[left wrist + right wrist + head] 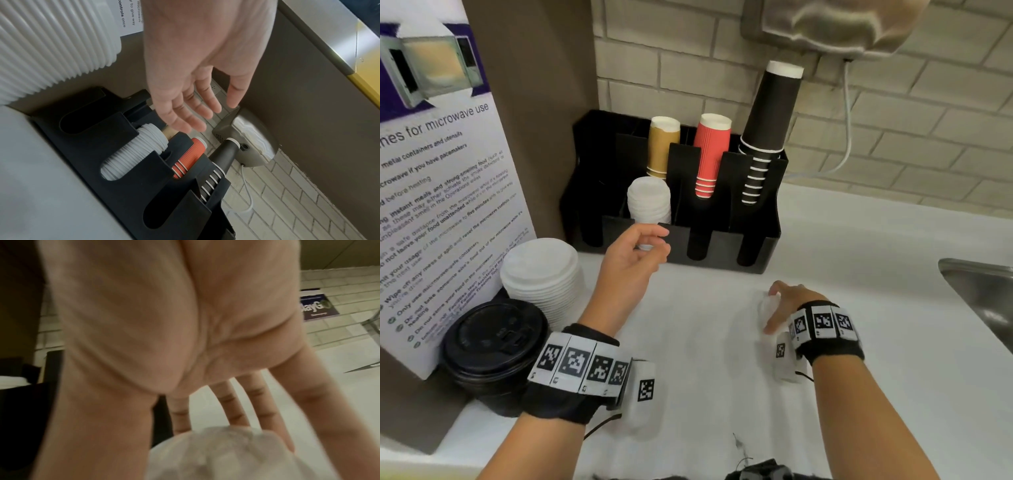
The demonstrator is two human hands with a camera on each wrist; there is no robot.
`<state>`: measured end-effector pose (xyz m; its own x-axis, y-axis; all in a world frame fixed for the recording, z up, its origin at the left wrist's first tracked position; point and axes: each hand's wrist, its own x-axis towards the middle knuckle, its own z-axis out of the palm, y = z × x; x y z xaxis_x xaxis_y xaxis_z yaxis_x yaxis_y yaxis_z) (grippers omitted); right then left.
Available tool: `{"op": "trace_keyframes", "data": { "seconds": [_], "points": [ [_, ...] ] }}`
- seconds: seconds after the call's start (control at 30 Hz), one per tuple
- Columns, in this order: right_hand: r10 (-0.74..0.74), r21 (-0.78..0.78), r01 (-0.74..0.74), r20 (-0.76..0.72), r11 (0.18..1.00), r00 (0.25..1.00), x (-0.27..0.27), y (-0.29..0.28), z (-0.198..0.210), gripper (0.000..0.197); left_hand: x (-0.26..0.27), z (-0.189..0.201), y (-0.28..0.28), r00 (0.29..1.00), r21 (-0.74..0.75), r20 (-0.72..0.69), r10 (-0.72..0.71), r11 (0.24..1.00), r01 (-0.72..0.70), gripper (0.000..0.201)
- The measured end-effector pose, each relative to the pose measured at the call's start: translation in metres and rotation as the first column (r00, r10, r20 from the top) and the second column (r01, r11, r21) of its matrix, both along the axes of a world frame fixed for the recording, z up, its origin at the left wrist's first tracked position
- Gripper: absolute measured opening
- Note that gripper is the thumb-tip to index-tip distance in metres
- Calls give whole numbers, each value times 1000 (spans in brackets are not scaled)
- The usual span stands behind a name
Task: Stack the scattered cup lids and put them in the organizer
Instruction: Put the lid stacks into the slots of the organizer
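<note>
A black organizer (722,260) stands against the brick wall, with a stack of white lids (649,202) in one front slot. My left hand (654,240) hovers just in front of that stack, fingers relaxed and empty. The left wrist view shows the same hand (205,116) above the slotted lids (139,151) and the organizer (115,129). On the counter to the right lies a single translucent white lid (763,313). My right hand (774,308) is spread over it, straight fingers and thumb at its edge. In the right wrist view the lid (226,456) sits under the fingertips of that hand (180,439).
A tall stack of larger white lids (541,274) and a stack of black lids (493,346) stand at the left beside a microwave notice (438,205). Brown, red and black cups fill the organizer's back slots. A steel sink (983,291) opens at the right.
</note>
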<state>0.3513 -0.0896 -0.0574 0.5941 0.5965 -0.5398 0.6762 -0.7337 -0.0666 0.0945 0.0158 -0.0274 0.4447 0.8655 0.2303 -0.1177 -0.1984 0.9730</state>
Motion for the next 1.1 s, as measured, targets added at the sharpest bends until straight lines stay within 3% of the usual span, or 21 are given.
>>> {"op": "trace_keyframes", "data": {
  "seconds": [0.1,0.2,0.3,0.37,0.43,0.57,0.7,0.8,1.1],
  "points": [
    [46,77,-34,-153,996,987,-3,9,12,79,0,0,-1,1000,-7,-21,-19,1000,19,19],
    [213,320,-94,-359,943,909,-19,20,33,61,-2,-3,0,987,32,-136,-86,995,92,25],
    [404,567,-70,-489,821,773,-45,28,54,56,-3,-10,-3,941,48,-265,-209,972,230,55],
    [494,658,-42,-520,752,697,-62,32,65,59,-2,-14,-6,931,23,-252,-264,960,278,79],
    [552,714,-17,-526,700,647,-74,36,71,61,1,-16,-9,946,15,-167,-278,959,284,87],
    [594,767,20,-512,641,620,-86,42,76,60,3,-13,-12,976,38,-11,-216,976,217,77],
    [609,787,33,-503,616,613,-87,43,79,63,1,-12,-10,980,48,60,-191,981,189,80],
    [618,792,40,-507,610,601,-87,43,79,64,-1,-10,-7,979,43,53,-196,980,194,93],
    [647,810,11,-478,587,594,-82,40,80,61,-6,-11,1,964,50,27,-266,963,265,89]
  ]
}}
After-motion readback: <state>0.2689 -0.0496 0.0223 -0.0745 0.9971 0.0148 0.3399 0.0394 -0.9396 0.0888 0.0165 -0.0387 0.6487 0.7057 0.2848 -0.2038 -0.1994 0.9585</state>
